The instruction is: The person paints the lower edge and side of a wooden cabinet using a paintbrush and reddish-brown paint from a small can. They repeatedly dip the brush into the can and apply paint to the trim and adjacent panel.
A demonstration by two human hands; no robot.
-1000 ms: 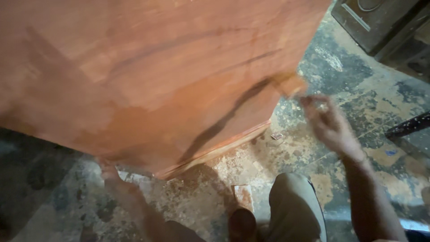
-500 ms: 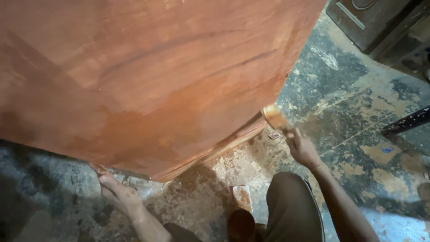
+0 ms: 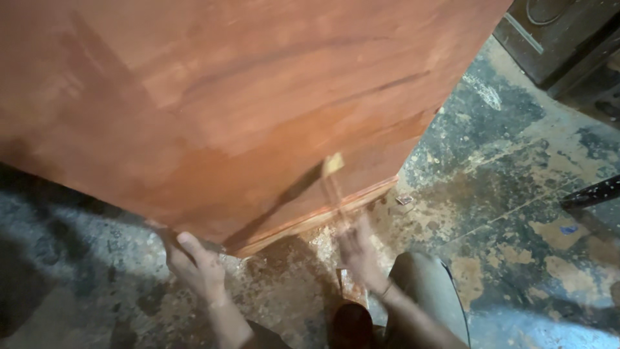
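A large reddish-brown wooden cabinet (image 3: 232, 97) fills the upper left of the head view, its surface glossy with a darker, wet-looking patch low down. My left hand (image 3: 194, 265) grips the cabinet's bottom edge from below. My right hand (image 3: 358, 252), blurred by motion, holds a paintbrush (image 3: 332, 178) whose pale bristles touch the cabinet's lower face. The brush throws a long dark shadow across the wood. My knee in khaki trousers (image 3: 426, 291) shows just right of the right hand.
The floor (image 3: 504, 194) is stained, patchy concrete. A dark wooden piece of furniture (image 3: 562, 39) stands at the upper right. A dark bar (image 3: 591, 192) juts in from the right edge. A small scrap (image 3: 404, 200) lies near the cabinet's corner.
My right hand and the brush have swept left from the cabinet's right corner onto its lower face. My left hand has risen a little along the bottom edge.
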